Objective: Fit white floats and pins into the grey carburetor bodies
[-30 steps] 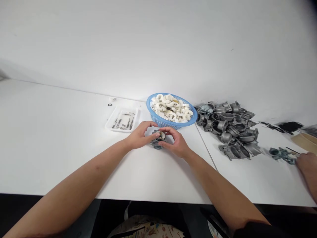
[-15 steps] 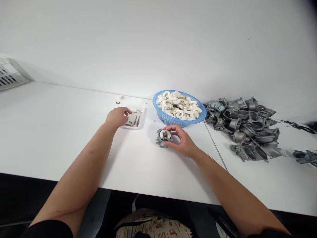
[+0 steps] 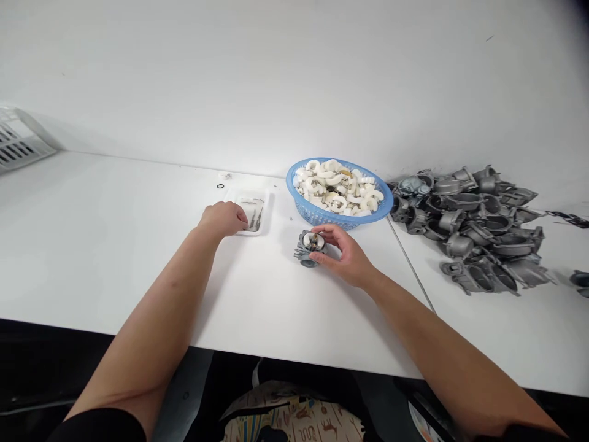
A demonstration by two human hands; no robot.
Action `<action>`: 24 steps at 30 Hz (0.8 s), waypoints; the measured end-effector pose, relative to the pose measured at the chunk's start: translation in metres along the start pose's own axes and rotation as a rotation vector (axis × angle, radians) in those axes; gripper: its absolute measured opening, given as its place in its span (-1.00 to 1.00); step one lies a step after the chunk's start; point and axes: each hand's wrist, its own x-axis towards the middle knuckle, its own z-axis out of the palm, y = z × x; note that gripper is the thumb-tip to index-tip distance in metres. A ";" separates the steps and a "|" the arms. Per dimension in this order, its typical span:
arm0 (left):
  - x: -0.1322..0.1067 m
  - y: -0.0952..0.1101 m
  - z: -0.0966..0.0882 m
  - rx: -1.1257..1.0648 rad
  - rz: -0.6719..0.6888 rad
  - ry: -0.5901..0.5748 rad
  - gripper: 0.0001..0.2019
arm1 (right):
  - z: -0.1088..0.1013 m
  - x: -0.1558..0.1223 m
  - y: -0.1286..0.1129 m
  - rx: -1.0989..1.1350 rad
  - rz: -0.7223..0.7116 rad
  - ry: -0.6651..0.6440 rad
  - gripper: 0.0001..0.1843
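Observation:
A grey metal carburetor body [image 3: 304, 253] with a white ring-shaped float [image 3: 307, 241] in its top opening rests on the table. My right hand [image 3: 347, 256] grips it from the right, thumb on the near side and fingers on the far side. To the left lies a shallow white tray [image 3: 267, 205] with several thin metal pins or needles [image 3: 258, 219] in it. Over the tray's left part is my left hand [image 3: 224, 219], its fingertips drawn together low at the tray floor. What those fingertips hold, if anything, is hidden.
Behind the carburetor stands a blue basket [image 3: 317, 216] heaped with white floats. Grey metal castings [image 3: 490, 236] are piled on the right. A small black O-ring [image 3: 220, 186] lies behind the tray, and a white slatted basket [image 3: 23, 144] is at far left.
My left hand has lowered into the tray and its fingers have closed together. My right hand still holds the carburetor body, which now looks slightly turned. The view has shifted a little.

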 end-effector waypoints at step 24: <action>-0.016 0.007 -0.010 -0.184 0.179 0.226 -0.76 | 0.000 -0.001 0.000 -0.121 -0.058 0.060 -0.48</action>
